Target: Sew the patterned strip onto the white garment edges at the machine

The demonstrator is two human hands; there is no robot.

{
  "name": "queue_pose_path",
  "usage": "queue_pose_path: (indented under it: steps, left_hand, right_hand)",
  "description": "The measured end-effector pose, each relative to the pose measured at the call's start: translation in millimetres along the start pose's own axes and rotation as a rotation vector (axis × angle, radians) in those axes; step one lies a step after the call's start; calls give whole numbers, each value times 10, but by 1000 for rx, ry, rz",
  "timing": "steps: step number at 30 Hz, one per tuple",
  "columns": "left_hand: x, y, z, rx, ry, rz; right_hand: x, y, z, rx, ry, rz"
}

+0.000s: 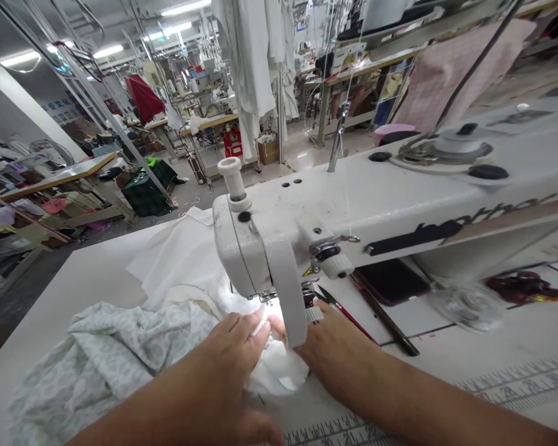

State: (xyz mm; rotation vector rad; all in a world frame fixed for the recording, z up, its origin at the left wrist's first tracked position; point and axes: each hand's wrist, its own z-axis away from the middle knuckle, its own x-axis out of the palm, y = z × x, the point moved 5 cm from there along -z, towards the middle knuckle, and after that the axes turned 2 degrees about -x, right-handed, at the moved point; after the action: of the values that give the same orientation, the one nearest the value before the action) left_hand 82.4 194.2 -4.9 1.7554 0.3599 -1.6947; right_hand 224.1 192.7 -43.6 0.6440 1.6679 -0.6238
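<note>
A white sewing machine [279,235] stands over the work, its lamp brightly lighting the needle area. Under the presser foot [267,298] lies white fabric [279,365], curved at its near edge. My left hand [235,350] bears on this fabric just in front of the foot, fingers together and gripping it. From the right, my right hand [318,337] reaches behind the machine's needle-side cover; its fingertips hold the same fabric beside the left fingers, and the rest of its fingers are hidden. Bunched pale printed fabric [116,347] joins the white piece on the left.
Right of the needle lie red-handled snips [348,316], a dark stick-like tool [390,325], a black phone [390,280] and a clear round object [467,306]. A ruler strip [516,387] runs along the near table edge. Other sewing stations stand behind.
</note>
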Motion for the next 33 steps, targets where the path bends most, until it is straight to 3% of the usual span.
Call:
queue_pose_path:
  steps: [4,7,13,17,19,22,27,33]
  left_hand:
    - [-156,-64,-166,-34,-117,110]
    - [-24,-121,-320,-88,-94,9]
    - [269,-103,-234,-5,123,-203]
    - [267,-103,-155,27,166,-164]
    - [243,-96,-148,40,179,-136]
    - [204,-78,-143,67,221,-118]
    - [239,-59,-127,107,232,-128]
    - [333,-5,-114,58,302,-162]
  right_hand:
    - [59,-14,-6,25,-42,138]
    - [80,-34,-3,37,-78,163]
    - [-190,112,70,61,-65,-289]
    - [-338,393,48,302,-81,-518]
    - [-338,469,-9,428,-61,-473]
    - [-279,424,-123,490,-26,-361]
    - [-188,295,-214,435,16,-262]
    - [-181,368,-226,367,1,-181]
